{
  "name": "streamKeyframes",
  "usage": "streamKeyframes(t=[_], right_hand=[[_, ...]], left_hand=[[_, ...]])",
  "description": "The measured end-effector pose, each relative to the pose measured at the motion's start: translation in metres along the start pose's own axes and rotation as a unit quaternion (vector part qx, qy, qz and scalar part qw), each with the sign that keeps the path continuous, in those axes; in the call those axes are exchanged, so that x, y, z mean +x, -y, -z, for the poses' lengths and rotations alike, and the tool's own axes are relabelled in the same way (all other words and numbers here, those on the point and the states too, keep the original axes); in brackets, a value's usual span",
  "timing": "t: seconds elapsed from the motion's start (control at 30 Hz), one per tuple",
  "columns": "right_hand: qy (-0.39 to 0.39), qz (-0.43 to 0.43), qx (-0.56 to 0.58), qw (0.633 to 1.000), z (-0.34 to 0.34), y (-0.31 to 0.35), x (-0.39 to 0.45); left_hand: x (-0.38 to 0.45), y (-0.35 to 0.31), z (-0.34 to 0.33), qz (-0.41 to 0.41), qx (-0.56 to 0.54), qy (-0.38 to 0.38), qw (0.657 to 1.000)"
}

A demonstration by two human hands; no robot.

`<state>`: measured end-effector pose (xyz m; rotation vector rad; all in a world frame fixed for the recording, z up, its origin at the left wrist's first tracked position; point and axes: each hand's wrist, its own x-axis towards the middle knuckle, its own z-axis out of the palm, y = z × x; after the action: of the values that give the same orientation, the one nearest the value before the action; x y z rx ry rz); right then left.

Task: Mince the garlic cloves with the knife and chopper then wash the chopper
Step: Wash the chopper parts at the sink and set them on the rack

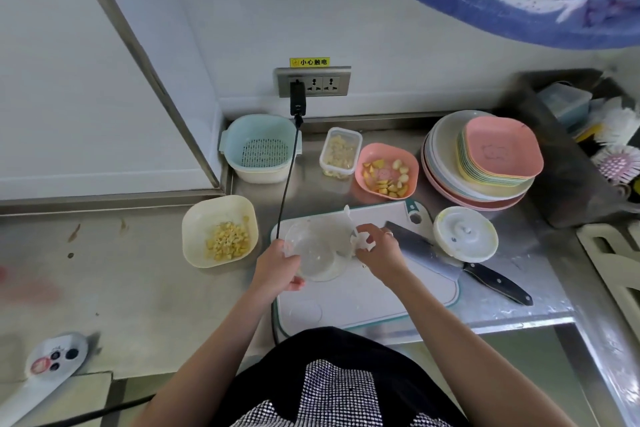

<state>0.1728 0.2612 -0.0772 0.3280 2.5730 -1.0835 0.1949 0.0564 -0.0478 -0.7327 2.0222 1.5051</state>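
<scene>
Our left hand (277,265) grips the emptied cup (317,250), our right (379,250) pinches its blade (363,239); mincing looks done, washing remains.

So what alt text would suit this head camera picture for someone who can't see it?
A person's left hand grips a clear chopper cup over a white cutting board while the right hand holds its white blade piece. A knife, the chopper lid and bowls surround them on a steel counter.

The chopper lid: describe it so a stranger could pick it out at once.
Start at the white cutting board in the middle of the steel counter. At its far right corner, by the cleaver, sits the chopper lid. It is the only flat round cream disc with a small centre knob; its neighbours are stacked plates and bowls.
</scene>
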Motion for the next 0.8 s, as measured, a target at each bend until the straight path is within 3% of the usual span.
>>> streamKeyframes(t=[0.33, 0.53, 0.63, 0.7, 0.8], right_hand=[[-0.048, 0.025, -0.166, 0.985, -0.020, 0.013, -0.004], [-0.162, 0.032, -0.028, 0.986, 0.006, 0.025, -0.011], [-0.185, 0.135, -0.096, 0.969, 0.017, 0.046, -0.020], [-0.218, 0.155, -0.133, 0.954, 0.019, 0.053, -0.023], [-0.273, 0.162, -0.076, 0.945, 0.024, 0.057, -0.027]], left_hand=[[0.000, 0.005, 0.007, -0.006, -0.011, -0.004, 1.000], [0.000, 0.004, 0.010, -0.014, -0.010, 0.007, 1.000], [0.003, 0.002, 0.008, -0.025, -0.010, 0.001, 1.000], [0.007, 0.000, 0.007, -0.030, -0.016, -0.003, 0.999], [0.007, -0.005, 0.004, -0.020, -0.033, 0.008, 0.999]])
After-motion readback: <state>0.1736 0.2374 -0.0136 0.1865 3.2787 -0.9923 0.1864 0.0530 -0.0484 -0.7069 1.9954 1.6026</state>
